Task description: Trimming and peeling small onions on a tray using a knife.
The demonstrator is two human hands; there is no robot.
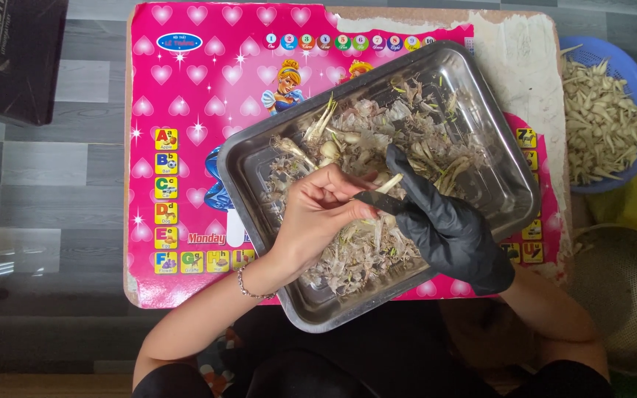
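Pink heart-patterned mat [193, 110] | steel tray [514, 184] | hands [318, 214] pinch stalk [388, 184]

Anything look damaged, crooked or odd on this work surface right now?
Yes. The pink cover is torn away along the table's right and top edge, baring a whitish surface. The tray sits askew. Only the right hand wears a glove; the left hand is bare.

A blue basket [632, 70] of pale stalks beside a pink heart-patterned bench [193, 96], a woven sieve [628, 295] below it.
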